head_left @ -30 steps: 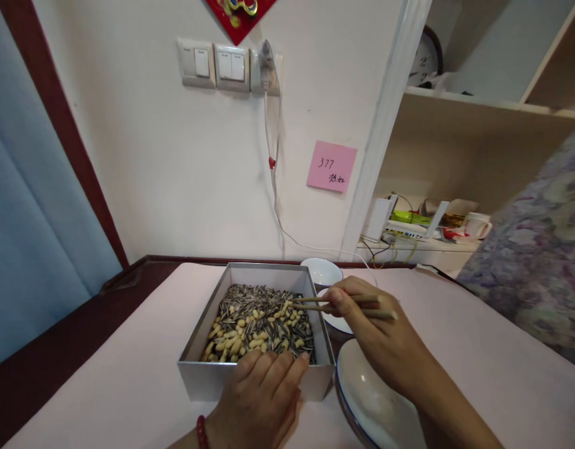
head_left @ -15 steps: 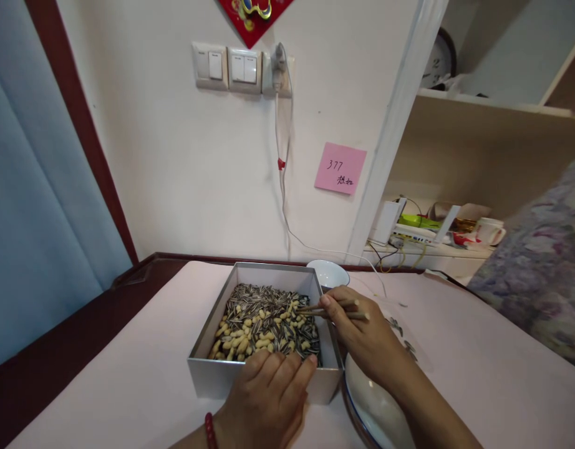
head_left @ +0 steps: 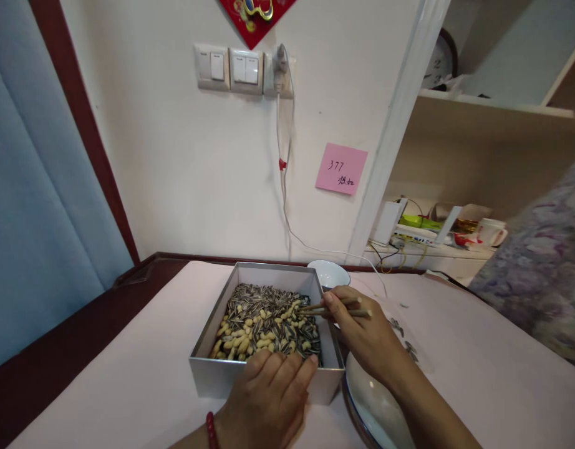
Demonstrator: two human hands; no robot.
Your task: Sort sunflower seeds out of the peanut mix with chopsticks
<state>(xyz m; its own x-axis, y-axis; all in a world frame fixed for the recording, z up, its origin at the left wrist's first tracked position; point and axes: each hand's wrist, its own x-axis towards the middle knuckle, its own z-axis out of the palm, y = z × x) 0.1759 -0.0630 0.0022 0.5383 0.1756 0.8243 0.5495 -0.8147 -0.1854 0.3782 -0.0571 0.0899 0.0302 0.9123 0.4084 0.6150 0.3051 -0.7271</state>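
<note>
Open tabletop (head_left: 128,374) left of the box (head_left: 264,383); bowls (head_left: 332,273) crowding its right side.

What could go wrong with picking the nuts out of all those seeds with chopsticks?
A peanut might slip from the chopsticks and drop back among the sunflower seeds. The right hand could also flick seeds over the box rim. The left hand grips only the near wall, so the box may slide.
</note>
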